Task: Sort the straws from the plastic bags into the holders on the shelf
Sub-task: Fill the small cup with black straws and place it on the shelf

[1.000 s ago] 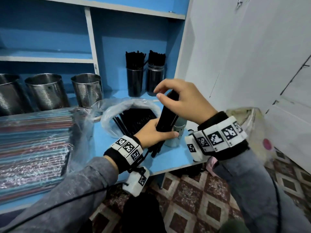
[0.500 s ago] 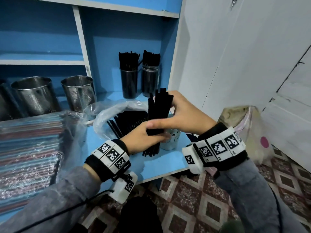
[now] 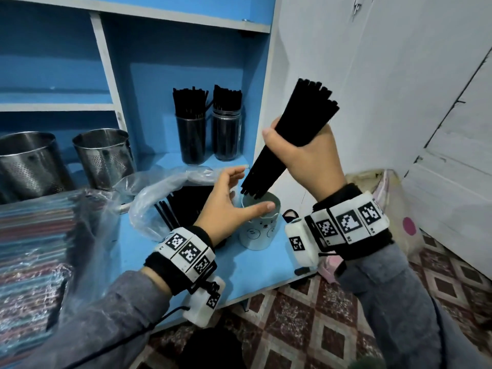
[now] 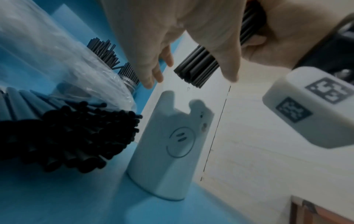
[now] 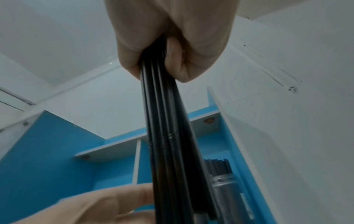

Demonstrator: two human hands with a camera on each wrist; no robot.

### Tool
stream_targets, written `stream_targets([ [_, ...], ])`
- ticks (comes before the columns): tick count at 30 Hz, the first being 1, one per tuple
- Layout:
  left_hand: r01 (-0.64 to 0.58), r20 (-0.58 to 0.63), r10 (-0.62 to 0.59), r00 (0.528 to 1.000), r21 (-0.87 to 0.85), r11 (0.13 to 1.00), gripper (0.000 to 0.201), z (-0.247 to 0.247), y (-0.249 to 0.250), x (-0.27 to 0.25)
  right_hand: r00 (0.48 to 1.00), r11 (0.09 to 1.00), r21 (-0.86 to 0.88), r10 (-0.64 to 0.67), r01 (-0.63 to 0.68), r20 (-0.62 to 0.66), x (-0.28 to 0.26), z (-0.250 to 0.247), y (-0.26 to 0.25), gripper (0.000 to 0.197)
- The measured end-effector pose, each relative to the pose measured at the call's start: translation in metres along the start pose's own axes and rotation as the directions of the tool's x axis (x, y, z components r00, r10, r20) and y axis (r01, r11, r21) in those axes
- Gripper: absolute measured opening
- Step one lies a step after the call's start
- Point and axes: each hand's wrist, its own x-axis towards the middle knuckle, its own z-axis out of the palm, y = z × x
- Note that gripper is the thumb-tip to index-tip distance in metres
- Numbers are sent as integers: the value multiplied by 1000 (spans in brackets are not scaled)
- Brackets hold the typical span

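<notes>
the left hand (image 3: pixel 226 206) hangs released, fingers spread beside the rim of the pale cup (image 3: pixel 259 225). just above the cup's mouth, the right hand (image 3: pixel 306 158) is clenched round a tilted bundle of black straws (image 3: pixel 290 134). behind, a plastic bag (image 3: pixel 159 198) holds more straws; two filled jars (image 3: pixel 207 137) stand on the blue shelf (image 3: pixel 186 262).

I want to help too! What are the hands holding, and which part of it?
The right hand grips a bundle of black straws around its middle. The left hand is open by the pale cup, holding nothing.
</notes>
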Motion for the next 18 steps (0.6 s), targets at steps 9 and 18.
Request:
stream_targets([
  [9, 131, 169, -189, 967, 307, 943, 91, 7, -22, 18, 846, 860, -445, 418, -250, 331, 5, 17, 79, 21],
  [18, 102, 189, -136, 972, 178, 979, 88, 5, -26, 17, 843, 837, -471, 447, -278, 298, 2, 11, 82, 69],
])
